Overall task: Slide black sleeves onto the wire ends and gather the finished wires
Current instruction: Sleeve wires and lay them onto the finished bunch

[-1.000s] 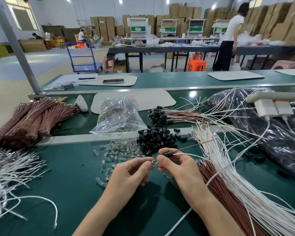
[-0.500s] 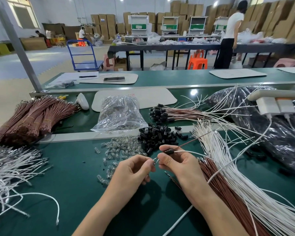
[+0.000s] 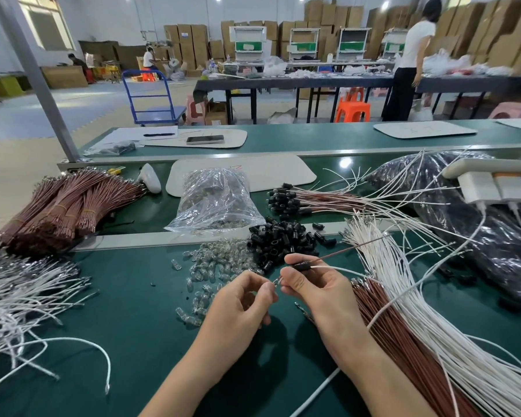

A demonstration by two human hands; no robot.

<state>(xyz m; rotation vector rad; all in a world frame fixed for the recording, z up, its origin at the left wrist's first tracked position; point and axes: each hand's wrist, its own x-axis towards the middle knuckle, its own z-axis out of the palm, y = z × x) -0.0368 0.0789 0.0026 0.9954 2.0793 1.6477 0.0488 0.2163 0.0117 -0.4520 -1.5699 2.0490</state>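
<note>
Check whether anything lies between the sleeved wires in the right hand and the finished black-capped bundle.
The heap of loose black sleeves and the pale metal rail lie between the right hand's sleeved wires and that bundle.

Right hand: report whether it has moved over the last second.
No. The right hand, pinching the wires, sits just on the near side of the pile of loose black sleeves, as before; only the camera shifted slightly.
</note>
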